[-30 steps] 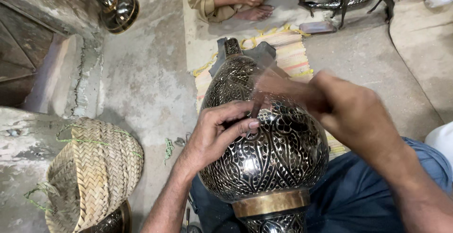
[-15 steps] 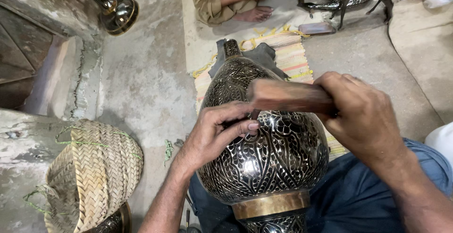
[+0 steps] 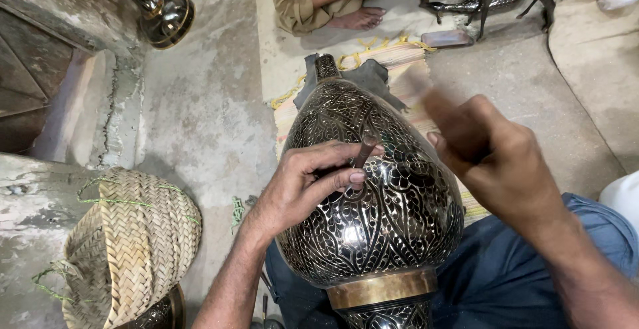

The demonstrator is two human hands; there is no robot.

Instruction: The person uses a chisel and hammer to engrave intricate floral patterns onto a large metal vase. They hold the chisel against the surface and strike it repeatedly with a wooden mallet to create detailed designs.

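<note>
Since half a second ago the right hand [image 3: 496,159] has swung its blurred brown wooden mallet [image 3: 432,99] upward. Left hand [image 3: 303,186] fingers pinch a thin metal chisel [image 3: 365,152] against the big engraved black-and-silver metal vase [image 3: 373,216]. A misjudged blow could strike those fingers or skid the chisel across the pattern.

right hand [image 3: 496,159] lifted, wooden mallet [image 3: 442,112] raised off chisel [image 3: 365,150]

My left hand [image 3: 303,186] pinches a thin chisel [image 3: 365,152] against the big engraved vase [image 3: 373,202], whose belly blocks everything beneath the grip. Right of the grip, my right hand [image 3: 496,162] and its blurred mallet [image 3: 442,112] fill the way. Left of it, bare concrete floor [image 3: 206,116] lies open as far as the woven basket [image 3: 130,246]. Beyond, another person's foot [image 3: 359,18] rests on the mat.
</note>
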